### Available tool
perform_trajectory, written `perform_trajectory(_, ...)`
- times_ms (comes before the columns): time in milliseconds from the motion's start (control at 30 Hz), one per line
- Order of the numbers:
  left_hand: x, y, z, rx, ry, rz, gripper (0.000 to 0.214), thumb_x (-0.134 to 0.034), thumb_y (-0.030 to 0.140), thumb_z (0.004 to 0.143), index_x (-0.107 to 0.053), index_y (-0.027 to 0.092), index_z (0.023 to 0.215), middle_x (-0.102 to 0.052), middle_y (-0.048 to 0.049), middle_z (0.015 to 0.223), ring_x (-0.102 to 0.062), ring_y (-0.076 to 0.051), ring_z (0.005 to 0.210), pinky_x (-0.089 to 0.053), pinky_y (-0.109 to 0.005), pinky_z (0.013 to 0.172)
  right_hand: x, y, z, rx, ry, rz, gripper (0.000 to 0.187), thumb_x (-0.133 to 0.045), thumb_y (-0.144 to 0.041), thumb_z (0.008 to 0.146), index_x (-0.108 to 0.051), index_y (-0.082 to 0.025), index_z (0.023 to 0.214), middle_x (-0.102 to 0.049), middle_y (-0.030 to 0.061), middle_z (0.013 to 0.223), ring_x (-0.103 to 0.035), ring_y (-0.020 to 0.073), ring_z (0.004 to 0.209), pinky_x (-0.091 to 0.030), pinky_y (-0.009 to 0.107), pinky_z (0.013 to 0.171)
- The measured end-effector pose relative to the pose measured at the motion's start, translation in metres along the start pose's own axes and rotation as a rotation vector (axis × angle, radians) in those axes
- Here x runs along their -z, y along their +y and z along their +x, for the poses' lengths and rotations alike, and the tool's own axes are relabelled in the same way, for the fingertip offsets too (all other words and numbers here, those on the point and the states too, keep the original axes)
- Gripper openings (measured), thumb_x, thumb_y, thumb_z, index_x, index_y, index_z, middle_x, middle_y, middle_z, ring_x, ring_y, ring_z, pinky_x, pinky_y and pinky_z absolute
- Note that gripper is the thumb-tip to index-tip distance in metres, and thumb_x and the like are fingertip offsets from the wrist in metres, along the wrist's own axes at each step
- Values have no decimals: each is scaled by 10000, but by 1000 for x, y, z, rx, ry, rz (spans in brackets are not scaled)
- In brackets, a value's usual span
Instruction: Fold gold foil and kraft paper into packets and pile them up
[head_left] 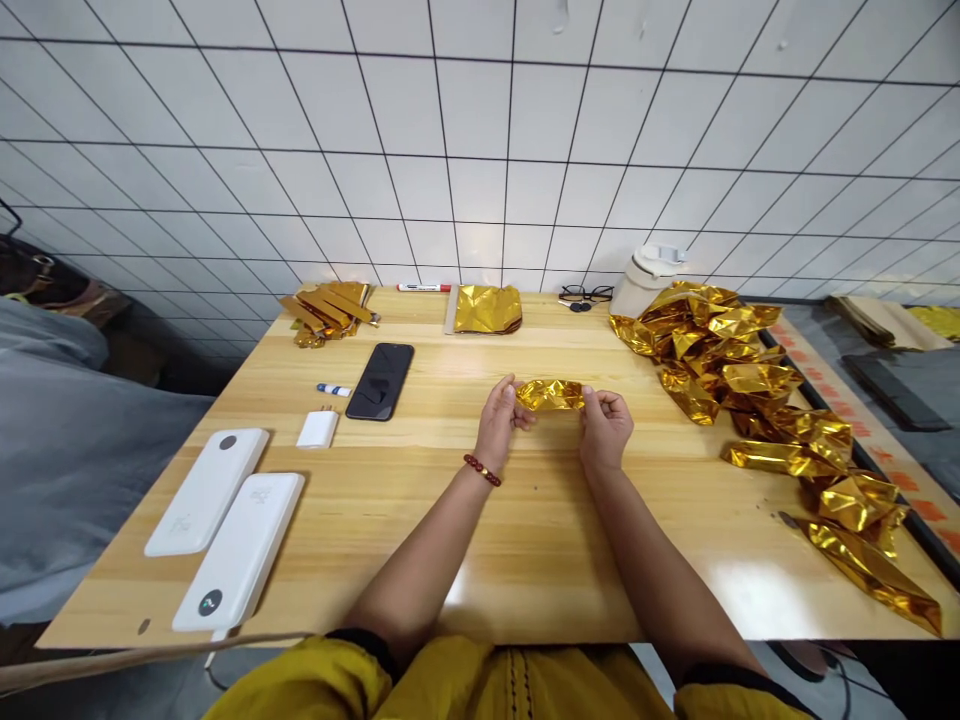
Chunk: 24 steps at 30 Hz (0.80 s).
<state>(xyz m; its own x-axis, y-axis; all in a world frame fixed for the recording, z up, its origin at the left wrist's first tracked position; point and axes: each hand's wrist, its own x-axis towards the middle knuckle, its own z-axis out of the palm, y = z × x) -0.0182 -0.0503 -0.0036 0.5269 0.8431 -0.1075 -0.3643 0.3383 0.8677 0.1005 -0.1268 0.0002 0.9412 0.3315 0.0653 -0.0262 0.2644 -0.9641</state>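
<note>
A small piece of shiny gold foil paper (551, 395) is stretched between my two hands, just above the middle of the table. My left hand (498, 420), with a dark red bead bracelet at its wrist, pinches the foil's left end. At the right end, my right hand (606, 425) grips it between thumb and fingers. Beyond them lies a flat stack of gold foil sheets (487, 309) by the wall. Many crinkled gold foil pieces (757, 370) are heaped along the table's right side, and folded gold strips (334, 310) lie at the back left.
On the left of the wooden table (450, 540) lie a black phone (380, 382), a white charger plug (317, 429) and two white power banks (240, 550). A marker (424, 288), glasses (586, 294) and a pale lidded cup (645, 280) stand or lie near the tiled wall.
</note>
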Motion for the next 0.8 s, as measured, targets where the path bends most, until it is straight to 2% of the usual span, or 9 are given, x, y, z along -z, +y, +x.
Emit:
perform_trajectory(167, -2, 0, -1, -24, 3, 31, 658, -688, 539, 744, -521, 221, 1295, -564, -128, 1314, -613, -61, 581, -464, -200, 499, 1, 1, 0, 13, -14, 0, 355, -760, -453, 670, -527, -187, 704, -523, -64, 528, -393, 65, 445, -309, 206, 437)
perform_trajectory(300, -2, -3, -1, -12, -42, 72, 625, -662, 552, 760, -583, 158, 1239, -690, -114, 1051, -625, -98, 589, -504, -238, 554, 2, 2, -6, 72, -103, -22, 306, -754, -407, 703, -560, -170, 705, -528, -56, 565, -418, 65, 491, -336, 209, 488)
perform_trajectory(367, -2, -5, 0, -23, -64, 85, 631, -650, 566, 763, -600, 129, 1215, -710, -101, 923, -629, -117, 600, -512, -254, 572, 1, 2, -9, 105, -160, -61, 291, -750, -399, 710, -577, -165, 714, -524, -54, 583, -422, 66, 508, -347, 212, 505)
perform_trajectory(433, -1, -7, 0, -40, -72, 92, 634, -654, 569, 758, -601, 133, 1215, -713, -90, 883, -632, -129, 614, -516, -266, 581, 1, 3, -11, 128, -189, -101, 292, -744, -410, 713, -584, -166, 720, -524, -50, 595, -424, 71, 517, -353, 215, 507)
perform_trajectory(600, -2, -4, 0, -29, -47, 76, 631, -667, 554, 757, -578, 159, 1241, -704, -86, 927, -646, -137, 652, -523, -267, 591, 2, 3, -10, 127, -186, -111, 309, -728, -440, 720, -567, -176, 726, -513, -52, 600, -426, 74, 521, -356, 219, 508)
perform_trajectory(700, -2, -1, 0, -15, -17, 8, 651, -662, 545, 768, -527, 194, 1300, -677, -100, 1058, -661, -142, 731, -533, -260, 602, 1, 2, -10, 127, -178, -102, 309, -722, -444, 723, -559, -182, 725, -515, -52, 601, -436, 76, 521, -364, 217, 511)
perform_trajectory(800, -2, 0, 1, -28, 13, -42, 612, -715, 496, 736, -562, 214, 1257, -637, -100, 1178, -656, -145, 814, -535, -238, 602, 0, 2, -10, 122, -175, -98, 309, -732, -441, 706, -564, -187, 761, -545, -45, 629, -480, 85, 548, -412, 222, 544)
